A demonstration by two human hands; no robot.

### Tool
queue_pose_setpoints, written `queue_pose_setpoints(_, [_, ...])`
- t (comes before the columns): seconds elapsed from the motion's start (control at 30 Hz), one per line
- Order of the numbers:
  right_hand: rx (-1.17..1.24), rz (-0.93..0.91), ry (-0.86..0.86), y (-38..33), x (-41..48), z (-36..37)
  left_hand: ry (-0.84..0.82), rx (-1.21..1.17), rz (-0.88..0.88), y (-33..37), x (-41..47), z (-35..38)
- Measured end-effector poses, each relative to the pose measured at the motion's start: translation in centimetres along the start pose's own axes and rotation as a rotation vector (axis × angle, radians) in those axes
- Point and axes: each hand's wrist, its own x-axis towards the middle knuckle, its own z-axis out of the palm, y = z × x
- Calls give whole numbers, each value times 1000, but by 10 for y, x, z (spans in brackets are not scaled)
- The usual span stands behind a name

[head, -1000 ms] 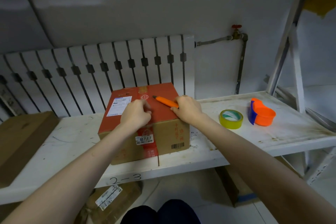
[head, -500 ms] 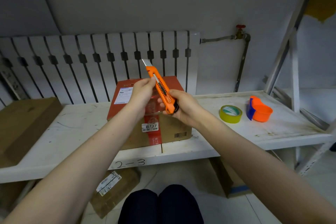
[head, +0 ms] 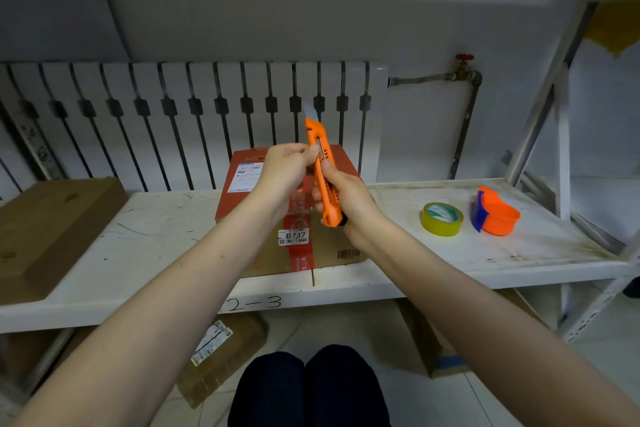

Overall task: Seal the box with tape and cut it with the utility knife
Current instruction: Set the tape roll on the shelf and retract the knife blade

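Box (head: 325,246) sat on the white shelf (head: 156,236), near its front edge, red top, brown front with an "8737" sticker and a barcode; both forearms crossed over it and blocked much of the top and the left front. Utility knife (head: 328,199) was held up above the box, roughly upright, tip away from the person. Right hand (head: 349,198) was wrapped round the lower handle, left hand (head: 287,173) pinched the upper body near the slider. The blade stuck out at the top, pale and hard to make out against the radiator (head: 207,107). A glossy clear patch sat under the hands, unclear whether it was tape. Yellow tape roll (head: 440,228) lay flat to the right, well apart from the box, with the orange and blue tape dispenser (head: 497,215) just beside it. Flat cardboard carton (head: 52,218) lay at the shelf's left end, cut off by the frame. "2-3" was written on the shelf's front edge. Parcels (head: 221,354) lay on the floor below, partly hidden by the arms.
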Motion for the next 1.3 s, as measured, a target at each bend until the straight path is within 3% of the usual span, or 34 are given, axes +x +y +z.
queue_pose_setpoints(0.3, [33, 75, -115, 0, -4, -3, 28, -72, -129, -2, -6, 1])
queue_pose_setpoints(0.9, [213, 142, -276, 6, -2, -12, 45, -89, -219, -7, -1, -2])
queue_pose_setpoints(1.03, [143, 146, -215, 7, -4, -14, 51, -89, -209, -10, 0, 1])
queue_pose_setpoints(1.13, [-135, 141, -93, 8, -11, -12, 84, -118, -177, -13, 1, 1])
queue_pose_setpoints(1.3, [-238, -17, 12, 14, -14, -10, 81, -119, -130, -13, 2, 4])
